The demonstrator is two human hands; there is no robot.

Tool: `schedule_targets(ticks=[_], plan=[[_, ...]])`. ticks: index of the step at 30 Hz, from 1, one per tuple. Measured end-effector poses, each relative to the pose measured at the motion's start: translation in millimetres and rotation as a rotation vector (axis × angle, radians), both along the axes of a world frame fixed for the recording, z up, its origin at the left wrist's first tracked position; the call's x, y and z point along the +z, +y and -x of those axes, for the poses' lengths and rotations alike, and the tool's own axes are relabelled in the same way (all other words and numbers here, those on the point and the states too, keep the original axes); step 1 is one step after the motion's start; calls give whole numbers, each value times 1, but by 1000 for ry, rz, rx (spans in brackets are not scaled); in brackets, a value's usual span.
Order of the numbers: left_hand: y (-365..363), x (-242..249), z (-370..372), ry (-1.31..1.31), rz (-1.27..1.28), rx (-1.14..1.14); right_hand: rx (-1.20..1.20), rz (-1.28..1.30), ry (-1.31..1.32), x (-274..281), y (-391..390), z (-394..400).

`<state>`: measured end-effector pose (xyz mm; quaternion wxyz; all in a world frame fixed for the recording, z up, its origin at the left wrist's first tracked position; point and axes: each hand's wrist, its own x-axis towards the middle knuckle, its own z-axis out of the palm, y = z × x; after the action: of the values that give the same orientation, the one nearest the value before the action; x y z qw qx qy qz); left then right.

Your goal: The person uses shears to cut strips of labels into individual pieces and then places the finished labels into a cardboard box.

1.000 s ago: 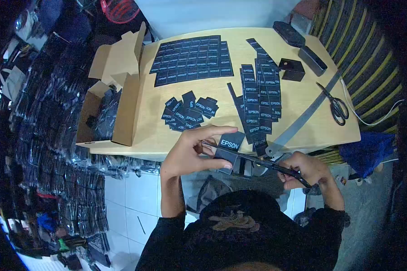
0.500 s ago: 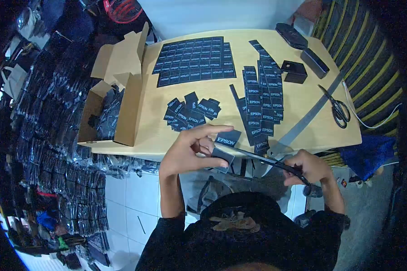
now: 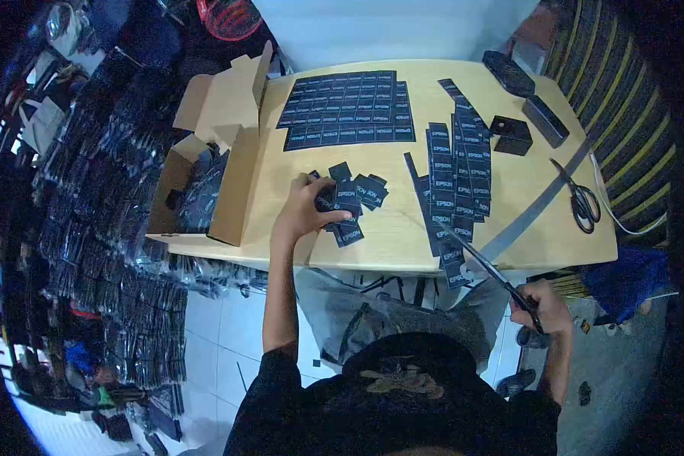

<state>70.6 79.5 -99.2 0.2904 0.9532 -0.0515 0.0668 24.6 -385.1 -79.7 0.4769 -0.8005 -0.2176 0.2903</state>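
My left hand (image 3: 308, 207) is over the pile of small black EPSON labels (image 3: 371, 190), its thumb and fingers closed on a label (image 3: 348, 195) at the pile's left side. In my right hand (image 3: 543, 308) is a pair of scissors (image 3: 498, 275), held at the front edge of the table. The scissor tips point toward the long label strips (image 3: 443, 182), which lie overlapping on the right half of the table. Uncut label sheets (image 3: 342, 106) lie flat at the back.
An open cardboard box (image 3: 232, 190) with dark pieces inside stands at the left. At the right are a second pair of scissors (image 3: 585, 207), a small black box (image 3: 511, 135), dark cases (image 3: 546, 121) and a long grey strip (image 3: 536, 209).
My left hand has moved left and away from me, from beside the scissors to the label pile. My right hand and its scissors have shifted slightly right and toward me.
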Motion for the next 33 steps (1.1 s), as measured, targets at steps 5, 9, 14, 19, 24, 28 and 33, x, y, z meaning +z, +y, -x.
schedule_targets(ticks=[5, 9, 14, 19, 24, 28, 33], plan=[[0, 9, 14, -153, -56, 79, -25, -30, 2, -13, -5, 2], [-59, 21, -3, -181, 45, -148, -161, 45, -1, 1, 9, 14], [-153, -10, -61, -192, -4, -181, -442, -258, 130, -20, 33, 43], [-188, -29, -99, -190, -63, 72, -444, -462, 200, -45, 37, 62], [-174, -35, -117, -66, 35, 14, -446, -456, 183, -55, 34, 63], [-165, -39, -127, -123, 320, 19, -432, -414, 102, -52, 43, 55], [-153, -27, -131, -348, 369, -43, -468, -369, -17, -39, 61, 37]])
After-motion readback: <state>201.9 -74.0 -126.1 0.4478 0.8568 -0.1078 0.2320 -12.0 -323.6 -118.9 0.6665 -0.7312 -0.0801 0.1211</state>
